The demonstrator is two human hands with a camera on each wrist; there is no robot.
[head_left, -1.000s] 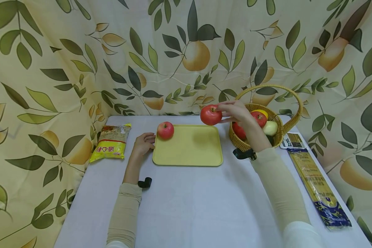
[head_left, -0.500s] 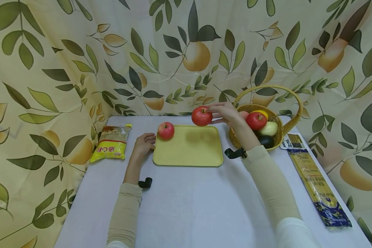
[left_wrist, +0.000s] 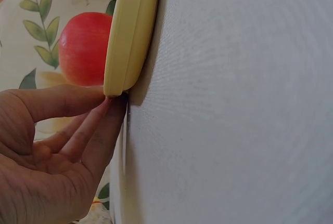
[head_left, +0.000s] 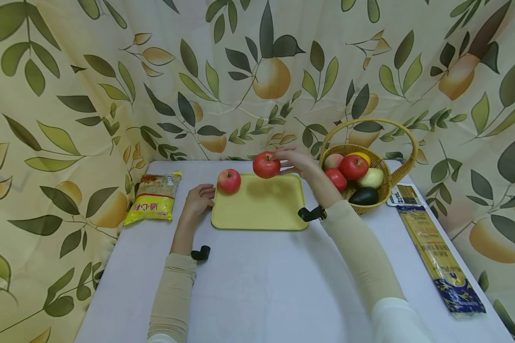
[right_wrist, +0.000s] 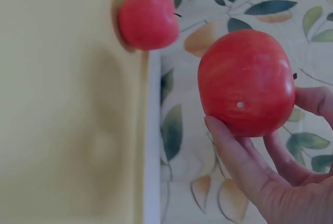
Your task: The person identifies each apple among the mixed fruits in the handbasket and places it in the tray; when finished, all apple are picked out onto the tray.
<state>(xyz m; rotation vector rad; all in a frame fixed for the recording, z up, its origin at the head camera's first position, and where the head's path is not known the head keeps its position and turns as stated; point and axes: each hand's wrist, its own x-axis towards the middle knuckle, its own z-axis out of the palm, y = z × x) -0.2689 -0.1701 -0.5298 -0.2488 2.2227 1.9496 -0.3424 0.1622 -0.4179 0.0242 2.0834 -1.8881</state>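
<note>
My right hand (head_left: 298, 161) holds a red apple (head_left: 266, 165) above the back part of the yellow tray (head_left: 257, 209). In the right wrist view the thumb is at the stem end of this apple (right_wrist: 247, 83) and the fingers curl under its other side. A second, pinkish-red apple (head_left: 229, 181) rests at the tray's back left corner. My left hand (head_left: 199, 201) is at the tray's left edge. In the left wrist view, its thumb and fingertips pinch the rim of the tray (left_wrist: 127, 37).
Right of the tray stands a wicker basket (head_left: 386, 183) with a tall handle, holding red fruits, an eggplant (head_left: 364, 196) and other produce. A yellow snack-like bag (head_left: 154, 197) lies at left, a long spaghetti packet (head_left: 439, 257) at right. A patterned curtain (head_left: 257, 114) hangs behind.
My right hand has carried the apple leftward from near the basket to over the tray, and slightly lower. My left hand has stayed at the tray's edge.
</note>
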